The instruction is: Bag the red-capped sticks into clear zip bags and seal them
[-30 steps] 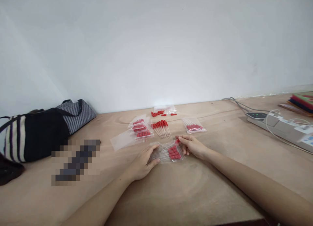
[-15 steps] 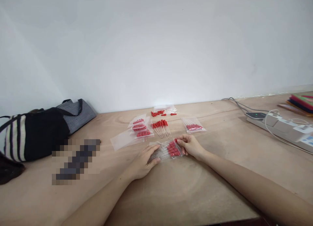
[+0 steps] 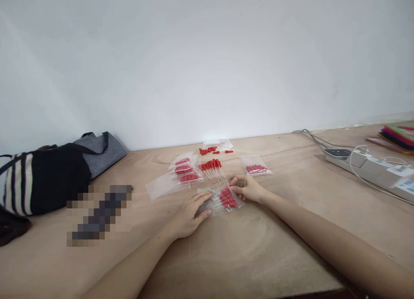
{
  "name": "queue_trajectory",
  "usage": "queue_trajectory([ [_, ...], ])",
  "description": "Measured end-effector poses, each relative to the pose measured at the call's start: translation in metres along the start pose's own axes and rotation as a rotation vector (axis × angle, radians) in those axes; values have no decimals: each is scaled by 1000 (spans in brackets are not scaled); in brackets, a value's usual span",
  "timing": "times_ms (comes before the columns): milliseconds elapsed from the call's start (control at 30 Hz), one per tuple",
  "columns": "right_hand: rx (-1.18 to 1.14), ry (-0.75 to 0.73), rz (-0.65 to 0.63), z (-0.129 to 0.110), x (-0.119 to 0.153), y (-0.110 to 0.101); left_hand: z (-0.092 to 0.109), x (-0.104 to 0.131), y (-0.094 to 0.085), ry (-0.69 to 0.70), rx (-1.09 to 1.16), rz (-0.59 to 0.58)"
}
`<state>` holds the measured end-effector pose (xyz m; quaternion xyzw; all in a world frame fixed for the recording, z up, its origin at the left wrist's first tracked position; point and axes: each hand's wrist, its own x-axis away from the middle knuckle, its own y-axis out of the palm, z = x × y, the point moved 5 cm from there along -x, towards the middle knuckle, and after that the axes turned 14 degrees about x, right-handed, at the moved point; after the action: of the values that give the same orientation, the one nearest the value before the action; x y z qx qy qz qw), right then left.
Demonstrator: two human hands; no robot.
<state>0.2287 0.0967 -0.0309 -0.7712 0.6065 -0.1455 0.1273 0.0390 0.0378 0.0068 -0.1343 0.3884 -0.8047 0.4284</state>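
Observation:
A clear zip bag [image 3: 222, 199] filled with red-capped droppers lies on the wooden table [image 3: 252, 243] between my hands. My left hand [image 3: 190, 212] presses flat on the bag's left end. My right hand [image 3: 247, 188] pinches the bag's right, open edge. Just beyond lie loose red-capped droppers [image 3: 213, 168], a filled bag [image 3: 255, 166] to the right, a stack of filled bags [image 3: 186, 169] to the left, and an empty clear bag [image 3: 160, 187]. Small red caps [image 3: 211, 150] are scattered farther back.
A black and striped bag [image 3: 48, 174] sits at the left with a blurred dark object [image 3: 97, 215] in front of it. At the right are a white power strip [image 3: 381, 169] with cables and a stack of coloured sheets [image 3: 397, 135]. A white wall runs behind.
My right hand has slid left and slightly away along the bag's edge, and the bag has turned a little. My left hand has stayed in place.

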Motion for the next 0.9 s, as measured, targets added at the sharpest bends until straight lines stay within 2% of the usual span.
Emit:
queue_trajectory([
  [133, -33, -57, -206, 1, -5, 1, -2, 0, 1, 1, -14, -7],
  [233, -113, -111, -250, -1, -5, -1, -1, 0, 1, 1, -28, -11],
  [467, -177, -97, -107, -2, -4, -4, 3, 0, 1, 9, -53, -53],
  [733, 53, -50, 0, 0, -6, 6, 1, 1, 2, 26, -71, -54],
  [800, 128, -113, 24, -2, -3, 2, 1, 1, 2, 33, -61, -57],
  [900, 374, -332, 63, -10, 10, -8, 2, 1, 2, 63, -36, -57],
])
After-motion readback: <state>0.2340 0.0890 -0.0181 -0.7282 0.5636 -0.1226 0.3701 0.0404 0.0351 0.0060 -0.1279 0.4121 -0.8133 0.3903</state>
